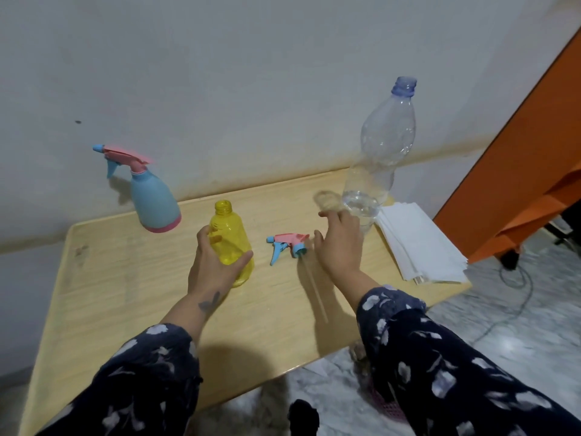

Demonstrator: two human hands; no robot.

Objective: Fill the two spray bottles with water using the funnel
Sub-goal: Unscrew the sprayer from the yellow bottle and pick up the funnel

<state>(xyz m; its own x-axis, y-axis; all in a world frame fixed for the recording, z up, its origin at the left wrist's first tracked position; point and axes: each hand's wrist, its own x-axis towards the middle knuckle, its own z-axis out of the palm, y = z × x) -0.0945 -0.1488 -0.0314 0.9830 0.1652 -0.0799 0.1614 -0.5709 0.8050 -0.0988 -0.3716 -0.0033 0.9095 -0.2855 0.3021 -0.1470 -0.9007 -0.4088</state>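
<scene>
My left hand [217,262] grips the yellow spray bottle [231,237], which stands upright on the table with its neck open. Its pink-and-blue spray head [287,243] lies just right of it, the dip tube [316,291] pointing toward me. My right hand [341,243] is beyond the spray head, fingertips pinching a small blurred translucent thing [327,199] that looks like the funnel. A blue spray bottle [154,202] with its head on stands at the back left. The tall clear water bottle [377,152], uncapped with a little water at the bottom, stands right behind my right hand.
The wooden table [125,294] stands against a grey wall. A stack of white paper sheets [418,243] lies at its right edge. Orange furniture [518,168] stands to the right. A cable [515,297] runs over the marble floor.
</scene>
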